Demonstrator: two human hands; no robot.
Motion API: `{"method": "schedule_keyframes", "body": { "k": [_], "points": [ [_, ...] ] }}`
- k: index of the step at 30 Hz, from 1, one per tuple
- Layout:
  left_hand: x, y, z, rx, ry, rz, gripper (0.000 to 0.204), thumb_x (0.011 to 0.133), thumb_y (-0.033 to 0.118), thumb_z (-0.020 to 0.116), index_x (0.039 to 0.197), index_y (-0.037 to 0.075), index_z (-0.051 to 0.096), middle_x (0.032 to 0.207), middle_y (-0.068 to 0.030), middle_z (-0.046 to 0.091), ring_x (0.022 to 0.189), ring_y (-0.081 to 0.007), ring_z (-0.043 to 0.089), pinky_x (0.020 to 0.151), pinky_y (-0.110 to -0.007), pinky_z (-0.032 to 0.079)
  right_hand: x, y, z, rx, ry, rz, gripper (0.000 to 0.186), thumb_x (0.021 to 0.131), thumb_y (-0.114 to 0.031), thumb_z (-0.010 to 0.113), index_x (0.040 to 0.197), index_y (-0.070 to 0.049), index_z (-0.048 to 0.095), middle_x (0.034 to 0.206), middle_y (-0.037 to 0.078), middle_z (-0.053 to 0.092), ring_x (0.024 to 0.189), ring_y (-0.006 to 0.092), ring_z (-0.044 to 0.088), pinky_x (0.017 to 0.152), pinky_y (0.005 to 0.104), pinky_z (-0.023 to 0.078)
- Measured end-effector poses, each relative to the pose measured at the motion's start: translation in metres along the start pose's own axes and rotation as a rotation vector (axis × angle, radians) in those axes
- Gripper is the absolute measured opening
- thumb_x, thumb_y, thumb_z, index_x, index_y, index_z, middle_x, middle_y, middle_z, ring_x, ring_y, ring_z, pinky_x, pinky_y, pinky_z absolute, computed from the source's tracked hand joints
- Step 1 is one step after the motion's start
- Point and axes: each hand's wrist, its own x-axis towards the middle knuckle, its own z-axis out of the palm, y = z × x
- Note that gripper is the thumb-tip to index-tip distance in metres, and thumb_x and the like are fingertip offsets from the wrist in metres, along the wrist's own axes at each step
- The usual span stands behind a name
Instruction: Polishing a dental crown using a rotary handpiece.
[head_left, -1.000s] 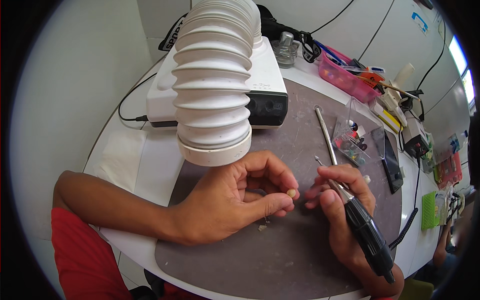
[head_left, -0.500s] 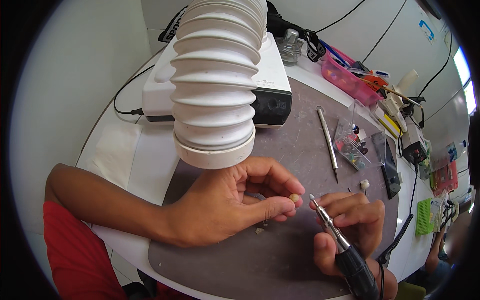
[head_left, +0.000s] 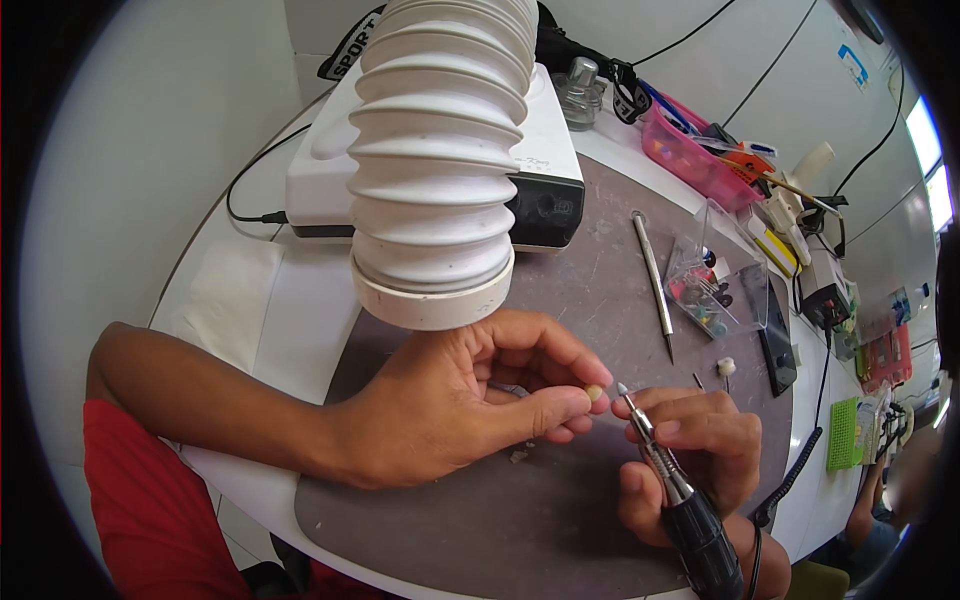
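Note:
My left hand [head_left: 470, 400] pinches a small cream tooth-like piece [head_left: 596, 393] between thumb and fingertips, above the grey work mat [head_left: 560, 530]. My right hand [head_left: 690, 450] grips a black and silver rotary handpiece [head_left: 675, 495]; its small tip sits right beside the cream piece, nearly touching it. A wide white ribbed suction hose [head_left: 440, 170] hangs just above and behind my left hand.
A white and black box unit [head_left: 545, 190] stands behind the hose. A slim metal tool [head_left: 653, 285] lies on the mat near a clear case of small burs [head_left: 715, 290]. A pink tray [head_left: 700, 150], cables and assorted tools crowd the right side. Another person sits at far right.
My right hand turned the handpiece around and drew it toward me, so its tip now points at the cream piece. My left hand kept its pinch almost still.

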Motion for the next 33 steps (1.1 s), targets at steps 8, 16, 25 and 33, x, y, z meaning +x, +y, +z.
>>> {"method": "schedule_keyframes", "body": {
  "k": [8,16,25,33],
  "points": [
    [0.0018,-0.0005,-0.0016,0.001,-0.005,0.008,0.021,0.088,-0.001,0.059,0.108,-0.001,0.055,0.102,-0.0133,0.062,0.095,-0.0163,0.063,0.083,-0.028,0.054,0.0008,0.0005,-0.0010,-0.031,-0.038,0.000,0.036,0.068,0.000,0.076,0.092,0.003,0.050,0.081,0.018,0.061,0.082,0.0343,0.068,0.065,0.0340,0.057],
    [0.0015,0.0002,-0.0022,-0.015,-0.001,-0.055,0.018,0.087,0.001,0.060,0.105,-0.002,0.055,0.100,-0.0133,0.063,0.093,-0.0172,0.064,0.081,-0.028,0.055,0.0030,-0.0026,-0.0005,-0.061,-0.082,0.000,0.036,0.067,-0.001,0.078,0.092,0.001,0.051,0.080,0.016,0.062,0.084,0.0350,0.068,0.063,0.0320,0.057],
    [0.0010,0.0001,-0.0017,-0.010,0.000,-0.061,0.017,0.086,0.000,0.062,0.103,-0.002,0.056,0.099,-0.0137,0.064,0.093,-0.0168,0.064,0.080,-0.027,0.055,0.0010,-0.0046,-0.0010,-0.093,-0.151,0.014,0.034,0.076,-0.007,0.070,0.096,0.002,0.044,0.082,0.016,0.055,0.081,0.0325,0.066,0.071,0.0375,0.056],
    [0.0008,0.0022,-0.0003,-0.003,-0.007,-0.080,0.017,0.087,0.000,0.062,0.102,-0.002,0.056,0.099,-0.0132,0.063,0.091,-0.0160,0.065,0.080,-0.027,0.055,0.0026,-0.0037,-0.0031,-0.095,-0.195,-0.009,0.034,0.075,-0.006,0.069,0.096,0.003,0.043,0.084,0.017,0.054,0.082,0.0337,0.067,0.071,0.0358,0.055]
  ]
}}
